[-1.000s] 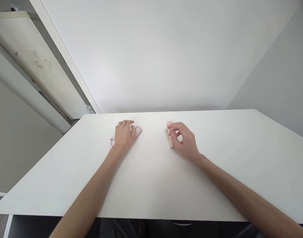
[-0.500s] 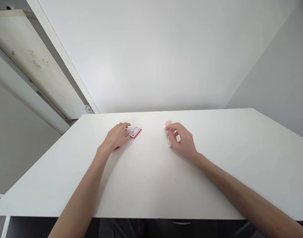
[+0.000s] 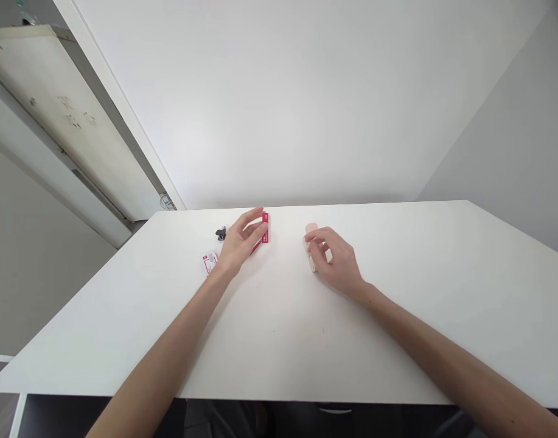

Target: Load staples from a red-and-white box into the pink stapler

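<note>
My left hand point(image 3: 239, 243) pinches a small red-and-white box point(image 3: 265, 228) between thumb and fingers, its narrow red side turned towards me. Partly covered by that hand, a second red-and-white box point(image 3: 257, 247) shows only a red edge. A third such box point(image 3: 210, 261) lies left of the wrist, and a black binder clip point(image 3: 221, 233) sits just beyond it. Over on the right, my right hand point(image 3: 336, 258) is closed, thumb and forefinger on a slim cream-coloured object point(image 3: 311, 258). A pale pink rounded piece point(image 3: 311, 227) is at its far end; whether they are joined I cannot tell.
All of this is on a white table point(image 3: 279, 340), whose far edge meets a white wall point(image 3: 279, 109). A grey wall stands at the right. On the left, past the table, is a worn off-white panel point(image 3: 78, 115).
My left hand has moved right and away from me and now holds a box upright at its fingertips. The binder clip and the left box have come into view. My right hand stays put.
</note>
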Motion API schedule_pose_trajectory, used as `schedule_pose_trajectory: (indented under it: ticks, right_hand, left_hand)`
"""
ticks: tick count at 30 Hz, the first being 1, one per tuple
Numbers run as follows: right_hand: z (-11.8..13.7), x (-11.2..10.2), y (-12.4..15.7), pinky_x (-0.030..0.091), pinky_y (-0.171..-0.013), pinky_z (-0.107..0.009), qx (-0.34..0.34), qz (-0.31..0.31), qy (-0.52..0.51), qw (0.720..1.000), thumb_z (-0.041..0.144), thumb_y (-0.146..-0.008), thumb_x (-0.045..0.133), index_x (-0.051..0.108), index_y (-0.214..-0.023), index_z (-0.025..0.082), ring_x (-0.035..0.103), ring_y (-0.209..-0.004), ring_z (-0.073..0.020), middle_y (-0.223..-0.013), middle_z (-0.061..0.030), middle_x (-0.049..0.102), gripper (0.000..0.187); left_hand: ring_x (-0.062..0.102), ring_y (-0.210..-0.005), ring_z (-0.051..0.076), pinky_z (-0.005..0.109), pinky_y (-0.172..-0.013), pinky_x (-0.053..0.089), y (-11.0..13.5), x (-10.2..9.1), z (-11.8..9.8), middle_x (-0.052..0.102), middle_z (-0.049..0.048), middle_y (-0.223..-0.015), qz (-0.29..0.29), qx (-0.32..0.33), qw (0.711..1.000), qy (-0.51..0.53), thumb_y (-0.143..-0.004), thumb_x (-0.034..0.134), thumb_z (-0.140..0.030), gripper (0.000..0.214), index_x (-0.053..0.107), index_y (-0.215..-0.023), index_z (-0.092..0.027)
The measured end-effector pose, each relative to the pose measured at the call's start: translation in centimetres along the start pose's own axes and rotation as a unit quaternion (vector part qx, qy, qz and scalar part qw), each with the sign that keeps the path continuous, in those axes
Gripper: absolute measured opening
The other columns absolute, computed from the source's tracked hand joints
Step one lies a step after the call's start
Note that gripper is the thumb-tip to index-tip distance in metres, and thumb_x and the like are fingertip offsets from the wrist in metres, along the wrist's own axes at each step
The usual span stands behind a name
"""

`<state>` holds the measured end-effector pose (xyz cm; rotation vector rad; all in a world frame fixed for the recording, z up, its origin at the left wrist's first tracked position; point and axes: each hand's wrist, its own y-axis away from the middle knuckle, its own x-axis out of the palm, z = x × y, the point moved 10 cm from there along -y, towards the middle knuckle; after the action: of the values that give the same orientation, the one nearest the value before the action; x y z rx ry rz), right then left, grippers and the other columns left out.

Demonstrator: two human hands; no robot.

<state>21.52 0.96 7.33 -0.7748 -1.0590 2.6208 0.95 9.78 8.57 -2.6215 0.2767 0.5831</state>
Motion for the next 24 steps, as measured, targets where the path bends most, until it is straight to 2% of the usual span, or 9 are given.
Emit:
schedule_pose_trajectory:
  ticks: [1, 3, 5, 8, 11, 14, 16, 20, 24]
  right_hand:
    - [0.0, 0.0, 0.0, 0.050, -0.059, -0.031, 0.001, 0.001, -0.001, 1.000, 0.023, -0.103, 0.046, 0.062, -0.108, 0.027, 0.070, -0.078, -0.0179, -0.106, -0.0054, 0.070, 0.017]
    - [-0.1, 0.1, 0.0, 0.050, -0.060, -0.032, 0.003, 0.002, -0.001, 1.000, 0.023, -0.103, 0.046, 0.062, -0.108, 0.027, 0.070, -0.078, -0.0179, -0.106, -0.0055, 0.070, 0.017]
    - [-0.1, 0.1, 0.0, 0.050, -0.060, -0.032, 0.003, 0.004, 0.000, 1.000, 0.022, -0.103, 0.047, 0.062, -0.108, 0.027, 0.070, -0.079, -0.0179, -0.106, -0.0052, 0.070, 0.017]
    - [-0.1, 0.2, 0.0, 0.049, -0.059, -0.031, 0.002, 0.008, 0.005, 1.000, 0.021, -0.102, 0.046, 0.062, -0.108, 0.027, 0.070, -0.081, -0.0183, -0.104, -0.0050, 0.070, 0.017]
    - [-0.1, 0.1, 0.0, 0.049, -0.059, -0.031, 0.003, 0.010, 0.008, 1.000, 0.020, -0.102, 0.046, 0.062, -0.108, 0.027, 0.070, -0.081, -0.0185, -0.104, -0.0052, 0.070, 0.018]
    - [-0.1, 0.2, 0.0, 0.048, -0.058, -0.031, 0.004, 0.012, 0.007, 1.000, 0.019, -0.101, 0.047, 0.061, -0.108, 0.027, 0.070, -0.080, -0.0180, -0.104, -0.0049, 0.070, 0.018]
    - [-0.1, 0.3, 0.0, 0.049, -0.059, -0.030, 0.003, 0.014, 0.005, 1.000, 0.017, -0.101, 0.047, 0.061, -0.108, 0.027, 0.070, -0.080, -0.0177, -0.104, -0.0046, 0.069, 0.018]
    - [-0.2, 0.3, 0.1, 0.051, -0.062, -0.030, 0.001, 0.010, 0.004, 1.000, 0.017, -0.101, 0.047, 0.061, -0.109, 0.027, 0.069, -0.082, -0.0176, -0.106, -0.0049, 0.069, 0.019]
    - [-0.3, 0.4, 0.3, 0.050, -0.060, -0.029, 0.000, 0.015, 0.005, 1.000, 0.018, -0.101, 0.048, 0.060, -0.112, 0.027, 0.069, -0.083, -0.0175, -0.107, -0.0049, 0.069, 0.019]
  left_hand:
    - [0.067, -0.123, 0.024, 0.036, -0.094, 0.059, 0.1, 0.7, 0.3, 0.059, 0.0123, -0.149, 0.006, -0.015, 0.999, 0.029, -0.101, 0.056, -0.043, 0.045, 0.054, -0.142, -0.024]
    - [0.069, -0.119, 0.023, 0.037, -0.096, 0.058, 0.4, 1.5, 0.7, 0.064, 0.0124, -0.142, -0.001, -0.012, 1.000, 0.014, -0.101, 0.057, -0.040, 0.041, 0.057, -0.138, -0.023]
    - [0.066, -0.122, 0.023, 0.041, -0.103, 0.055, 0.8, 2.2, 0.2, 0.065, 0.0114, -0.139, -0.006, 0.046, 0.996, -0.074, -0.101, 0.057, -0.034, 0.036, 0.060, -0.134, -0.023]
    - [0.058, -0.131, 0.027, 0.045, -0.107, 0.050, 1.7, 4.1, -0.3, 0.061, 0.0110, -0.143, 0.037, 0.129, 0.965, -0.225, -0.103, 0.050, -0.030, 0.033, 0.061, -0.134, -0.024]
    - [0.060, -0.121, 0.030, 0.049, -0.102, 0.049, 2.0, 4.8, 0.6, 0.066, 0.0114, -0.132, 0.056, 0.123, 0.936, -0.325, -0.103, 0.048, -0.029, 0.030, 0.066, -0.127, -0.024]
    - [0.058, -0.117, 0.034, 0.053, -0.103, 0.045, 1.7, 4.1, 1.2, 0.071, 0.0127, -0.118, 0.035, 0.101, 0.915, -0.390, -0.100, 0.052, -0.029, 0.025, 0.071, -0.115, -0.023]
    - [0.056, -0.118, 0.036, 0.054, -0.103, 0.044, 1.5, 3.3, 1.7, 0.069, 0.0148, -0.117, 0.014, 0.082, 0.905, -0.418, -0.099, 0.053, -0.029, 0.024, 0.071, -0.113, -0.021]
    - [0.051, -0.127, 0.039, 0.055, -0.107, 0.041, 1.2, 1.5, 1.9, 0.057, 0.0208, -0.138, -0.042, 0.059, 0.885, -0.459, -0.098, 0.052, -0.027, 0.037, 0.064, -0.131, -0.016]
    - [0.043, -0.137, 0.042, 0.055, -0.113, 0.036, 1.4, 0.6, 1.5, 0.048, 0.0234, -0.150, -0.074, 0.040, 0.875, -0.476, -0.097, 0.056, -0.041, 0.054, 0.054, -0.143, -0.012]
